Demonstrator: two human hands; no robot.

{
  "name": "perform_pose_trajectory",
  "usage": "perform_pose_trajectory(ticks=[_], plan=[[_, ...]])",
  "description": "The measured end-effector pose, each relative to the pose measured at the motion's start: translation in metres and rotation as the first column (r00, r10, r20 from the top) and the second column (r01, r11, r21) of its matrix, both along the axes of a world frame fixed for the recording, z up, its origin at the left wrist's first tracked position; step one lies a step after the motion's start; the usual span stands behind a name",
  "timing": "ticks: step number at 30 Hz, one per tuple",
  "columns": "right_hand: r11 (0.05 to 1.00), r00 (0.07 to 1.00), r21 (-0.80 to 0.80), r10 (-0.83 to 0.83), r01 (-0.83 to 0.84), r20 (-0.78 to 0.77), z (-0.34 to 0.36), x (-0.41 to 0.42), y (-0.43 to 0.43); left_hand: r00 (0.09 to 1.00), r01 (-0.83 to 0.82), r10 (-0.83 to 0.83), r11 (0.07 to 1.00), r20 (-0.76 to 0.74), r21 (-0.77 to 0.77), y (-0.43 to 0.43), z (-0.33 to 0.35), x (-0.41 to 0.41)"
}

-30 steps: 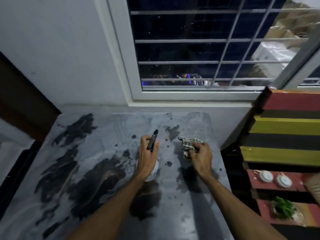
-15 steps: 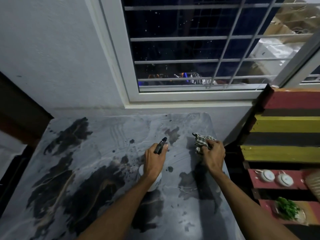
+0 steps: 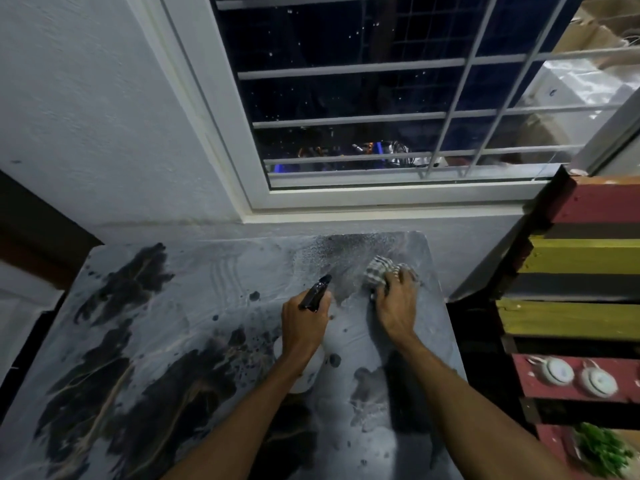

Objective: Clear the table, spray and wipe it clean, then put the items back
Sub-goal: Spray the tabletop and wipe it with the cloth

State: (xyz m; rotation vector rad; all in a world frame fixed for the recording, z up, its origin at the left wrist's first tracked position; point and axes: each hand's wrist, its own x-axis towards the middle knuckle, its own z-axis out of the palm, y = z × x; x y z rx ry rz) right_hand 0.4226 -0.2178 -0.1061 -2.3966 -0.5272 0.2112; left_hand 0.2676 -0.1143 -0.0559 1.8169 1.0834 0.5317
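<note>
I'm gripping a black-nozzled white spray bottle point(image 3: 315, 294) in my left hand point(image 3: 304, 329); my right hand point(image 3: 394, 308) is clutching a crumpled checked cloth point(image 3: 377, 270) at the grey marbled worktop's point(image 3: 194, 306) far-right corner.

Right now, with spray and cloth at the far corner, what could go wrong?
The right hand holds the checked cloth near the right edge of the table; a wide wipe might slip off it. The spray bottle in the left hand points toward the wall, so mist could wet it too.
</note>
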Motion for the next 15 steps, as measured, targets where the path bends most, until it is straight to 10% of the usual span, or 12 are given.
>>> perform_pose_trajectory(ticks=[4,9,15], plan=[[0.812,0.799,-0.218,0.578,-0.542,0.167,-0.013,-0.025,0.036,1.0,-0.026,0.026,0.999,0.013,-0.023,0.021,-0.005,-0.011],[0.924,0.946,-0.305,0.287,-0.232,0.152,-0.015,0.027,0.067,0.994,-0.076,0.081,0.995,0.079,-0.067,0.049,-0.006,-0.031],[0.759,0.757,-0.254,0.641,-0.599,0.131,-0.019,-0.04,0.133,0.995,-0.078,0.076,0.997,0.071,0.027,0.097,0.0,-0.056]])
